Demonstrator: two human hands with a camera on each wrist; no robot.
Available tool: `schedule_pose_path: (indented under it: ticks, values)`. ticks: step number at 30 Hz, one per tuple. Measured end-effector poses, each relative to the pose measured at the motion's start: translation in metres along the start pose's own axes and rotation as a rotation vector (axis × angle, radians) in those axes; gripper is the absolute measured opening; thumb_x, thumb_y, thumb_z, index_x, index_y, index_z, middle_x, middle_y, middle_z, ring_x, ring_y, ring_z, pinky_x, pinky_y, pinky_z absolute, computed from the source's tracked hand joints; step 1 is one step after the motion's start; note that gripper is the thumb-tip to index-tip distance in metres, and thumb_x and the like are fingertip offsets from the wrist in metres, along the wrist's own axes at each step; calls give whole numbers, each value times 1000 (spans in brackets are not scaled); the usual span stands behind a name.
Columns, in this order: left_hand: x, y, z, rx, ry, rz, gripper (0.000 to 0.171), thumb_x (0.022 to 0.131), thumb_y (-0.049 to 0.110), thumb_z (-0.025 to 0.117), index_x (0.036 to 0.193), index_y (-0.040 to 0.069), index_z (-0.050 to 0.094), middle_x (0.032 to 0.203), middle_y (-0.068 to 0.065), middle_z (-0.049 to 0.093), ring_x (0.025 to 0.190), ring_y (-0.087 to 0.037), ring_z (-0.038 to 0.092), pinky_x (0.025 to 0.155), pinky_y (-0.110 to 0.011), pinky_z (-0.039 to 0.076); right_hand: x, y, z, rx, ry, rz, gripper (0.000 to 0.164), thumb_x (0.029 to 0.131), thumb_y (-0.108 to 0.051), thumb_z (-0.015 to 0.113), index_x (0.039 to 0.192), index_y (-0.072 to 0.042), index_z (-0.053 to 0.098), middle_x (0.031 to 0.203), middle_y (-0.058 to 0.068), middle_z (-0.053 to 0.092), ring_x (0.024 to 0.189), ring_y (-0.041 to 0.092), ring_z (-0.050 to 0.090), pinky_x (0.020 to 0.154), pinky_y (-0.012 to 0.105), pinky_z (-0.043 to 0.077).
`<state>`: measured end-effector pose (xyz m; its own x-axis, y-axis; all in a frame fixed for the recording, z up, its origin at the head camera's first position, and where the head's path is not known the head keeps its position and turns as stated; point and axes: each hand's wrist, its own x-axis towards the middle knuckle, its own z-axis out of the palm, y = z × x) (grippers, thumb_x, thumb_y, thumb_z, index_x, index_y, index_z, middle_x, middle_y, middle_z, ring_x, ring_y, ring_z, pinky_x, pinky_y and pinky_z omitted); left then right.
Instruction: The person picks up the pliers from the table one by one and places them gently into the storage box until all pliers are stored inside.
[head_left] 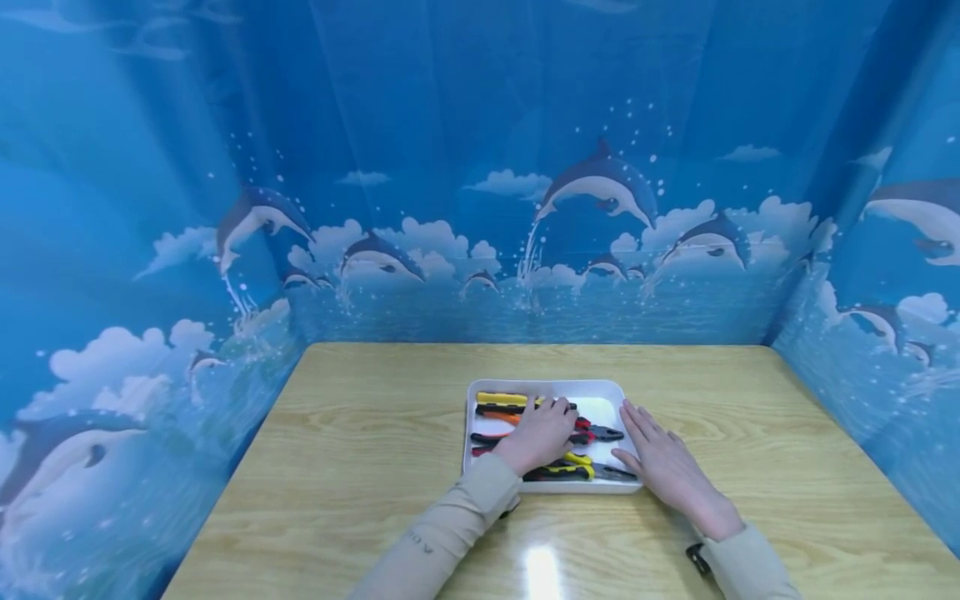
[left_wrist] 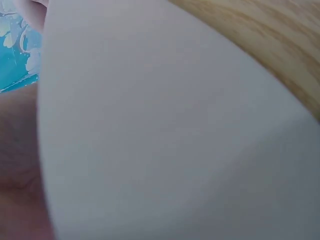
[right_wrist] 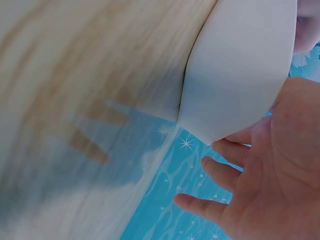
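A white rectangular tray (head_left: 600,407) holds several pliers lying side by side. My left hand (head_left: 542,433) reaches over its left side, bent fingers down among the tools; whether they grip one is hidden. Beside that hand are pliers with red near the jaws (head_left: 609,433), an orange handle (head_left: 501,417) and yellow-and-black pliers (head_left: 558,473). The tray wall (left_wrist: 165,120) fills most of the left wrist view. Along the tray's right edge my right hand (head_left: 663,462) rests with straight fingers. In the right wrist view its fingers spread beside the tray's outer wall (right_wrist: 235,75).
At the tray's far left lies a yellow-and-black handle (head_left: 501,400). The tray stands on a wood-grain table (head_left: 360,450). A blue dolphin-print curtain (head_left: 450,167) encloses the table's back and sides.
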<state>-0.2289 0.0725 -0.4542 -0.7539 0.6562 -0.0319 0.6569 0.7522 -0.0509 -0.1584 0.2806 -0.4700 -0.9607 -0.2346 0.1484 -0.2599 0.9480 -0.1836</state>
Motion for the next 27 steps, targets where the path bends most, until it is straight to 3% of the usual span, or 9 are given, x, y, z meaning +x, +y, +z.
schedule_pose_path:
  ticks: [10,13,19,23,27]
  values:
    - [-4,-5,0,-96,4,-23,46,101,41,61,144,25,57,143,4,57,136,-19,49,116,-50,34,0,-2,-1,3,-11,6,68,102,-33,59,152,7,36,160,24,31,145,47,31,105,72,33]
    - [-7,-8,0,-99,81,-10,38,102,39,61,137,27,63,133,4,63,128,-18,55,111,-49,41,0,-2,0,-1,-13,0,68,103,-35,59,152,6,36,160,24,31,145,47,32,105,72,34]
    - [-14,-15,-5,-99,283,9,19,101,31,63,112,21,75,99,6,69,91,-10,65,86,-34,53,0,-1,-1,5,-1,-5,68,102,-35,59,152,6,37,159,24,32,144,47,33,105,72,35]
    - [-19,-16,-10,-93,346,-1,18,101,32,63,102,19,75,88,8,69,80,-7,64,79,-29,54,-1,0,-1,7,-6,-1,68,102,-36,59,152,6,37,159,25,32,144,47,32,105,72,34]
    - [-25,-18,-15,-38,384,-35,21,102,36,61,98,20,75,86,9,70,81,-7,66,79,-28,55,-2,1,-1,6,-10,0,69,102,-35,60,152,6,36,159,25,32,144,47,32,105,71,34]
